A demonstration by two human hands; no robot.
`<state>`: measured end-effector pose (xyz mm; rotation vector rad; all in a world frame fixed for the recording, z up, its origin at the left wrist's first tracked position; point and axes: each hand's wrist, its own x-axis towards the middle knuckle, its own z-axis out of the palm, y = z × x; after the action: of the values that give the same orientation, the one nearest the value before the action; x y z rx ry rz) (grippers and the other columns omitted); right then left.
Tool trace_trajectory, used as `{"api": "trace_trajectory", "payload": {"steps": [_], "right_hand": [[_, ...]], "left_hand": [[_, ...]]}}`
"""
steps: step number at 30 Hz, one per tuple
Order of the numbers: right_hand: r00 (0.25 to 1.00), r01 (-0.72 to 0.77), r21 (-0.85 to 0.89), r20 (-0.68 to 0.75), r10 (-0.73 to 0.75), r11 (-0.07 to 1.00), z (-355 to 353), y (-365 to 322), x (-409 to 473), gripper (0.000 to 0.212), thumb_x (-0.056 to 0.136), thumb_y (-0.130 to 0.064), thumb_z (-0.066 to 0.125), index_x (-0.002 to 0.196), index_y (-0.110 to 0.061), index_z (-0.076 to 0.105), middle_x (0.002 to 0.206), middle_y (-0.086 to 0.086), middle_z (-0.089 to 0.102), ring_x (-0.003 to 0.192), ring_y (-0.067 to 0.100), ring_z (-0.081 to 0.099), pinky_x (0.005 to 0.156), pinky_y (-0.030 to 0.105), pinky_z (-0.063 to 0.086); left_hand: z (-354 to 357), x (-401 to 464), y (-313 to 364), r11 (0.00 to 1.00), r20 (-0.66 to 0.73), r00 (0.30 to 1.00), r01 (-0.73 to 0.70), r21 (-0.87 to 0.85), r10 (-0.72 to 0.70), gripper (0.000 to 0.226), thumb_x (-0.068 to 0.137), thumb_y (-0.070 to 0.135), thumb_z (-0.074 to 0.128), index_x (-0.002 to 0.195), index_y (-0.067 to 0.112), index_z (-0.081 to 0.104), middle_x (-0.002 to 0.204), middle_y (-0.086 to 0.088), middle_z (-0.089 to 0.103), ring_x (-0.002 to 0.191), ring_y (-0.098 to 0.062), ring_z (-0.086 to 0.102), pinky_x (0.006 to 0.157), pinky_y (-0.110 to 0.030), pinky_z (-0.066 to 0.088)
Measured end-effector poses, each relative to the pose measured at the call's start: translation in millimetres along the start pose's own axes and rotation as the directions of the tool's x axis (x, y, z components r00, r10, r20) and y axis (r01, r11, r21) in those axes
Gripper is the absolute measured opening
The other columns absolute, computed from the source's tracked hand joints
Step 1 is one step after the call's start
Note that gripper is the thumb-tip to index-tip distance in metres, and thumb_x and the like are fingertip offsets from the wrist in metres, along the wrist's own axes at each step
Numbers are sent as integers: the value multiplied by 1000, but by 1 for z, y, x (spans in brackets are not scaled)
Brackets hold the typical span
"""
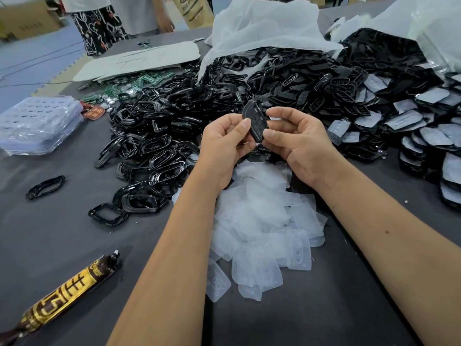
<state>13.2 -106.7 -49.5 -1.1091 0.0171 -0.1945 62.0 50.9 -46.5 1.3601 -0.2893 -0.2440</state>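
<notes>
Nearest the table [62, 233] edge, at the person's left, a gold-and-brown printed tube [64, 299] lies at a slant on the dark grey surface. Between the two bare forearms lies a loose heap of translucent white pads [262, 221], overlapping one another.

Above that heap, clear of the table, both hands hold one black key-fob shell [255, 121], tilted, with its button face towards the person. The left hand [222, 143] pinches the shell's left edge, thumb on the front and fingers curled behind. The right hand [299, 146] pinches the right side: thumb on the lower edge, forefinger bent over the upper corner, remaining fingers loosely curled beneath. Both grips are closed on the shell, at the fingertips only. How the fingers sit on its back cannot be seen.

To the left of the hands, a large pile of glossy black frames [154, 136] spreads over the table. One stray frame [45, 187] lies well apart from it, further left. Beyond that, a stack of clear plastic trays [37, 121] sits in a bag near the left edge.

To the right, black parts faced with grey film [429, 131] lie in overlapping rows. Behind the hands, dark slotted pieces [324, 86] form a broad mound.

Further back on the left: green circuit boards [129, 84], silver coin cells [112, 97] just beside them, and a flattened cardboard sheet [139, 61]. An opened white bag [264, 28] rises over the mound. At the far left corner another person [99, 26] stands by the table, in patterned clothing.
</notes>
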Motion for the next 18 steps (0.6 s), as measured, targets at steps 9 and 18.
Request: {"api": "trace_trajectory", "payload": {"steps": [9, 18], "right_hand": [[999, -52, 69, 20, 50, 996, 1, -1, 0, 36, 87, 9, 68, 120, -4, 66, 98, 14, 73, 87, 22, 74, 80, 31, 61], [999, -25, 108, 46, 20, 994, -5, -2, 0, 48, 75, 5, 71, 122, -6, 68, 98, 13, 78, 90, 24, 76, 82, 31, 61]], "left_hand": [[-1, -2, 1, 999, 6, 1000, -9, 39, 9, 13, 105, 5, 55, 108, -1, 66, 91, -17, 63, 72, -14, 56, 68, -23, 53], [-2, -3, 2, 998, 90, 996, -1, 59, -4, 15, 104, 7, 57, 103, 7, 72, 90, -12, 70, 79, -16, 63, 74, -26, 57]]}}
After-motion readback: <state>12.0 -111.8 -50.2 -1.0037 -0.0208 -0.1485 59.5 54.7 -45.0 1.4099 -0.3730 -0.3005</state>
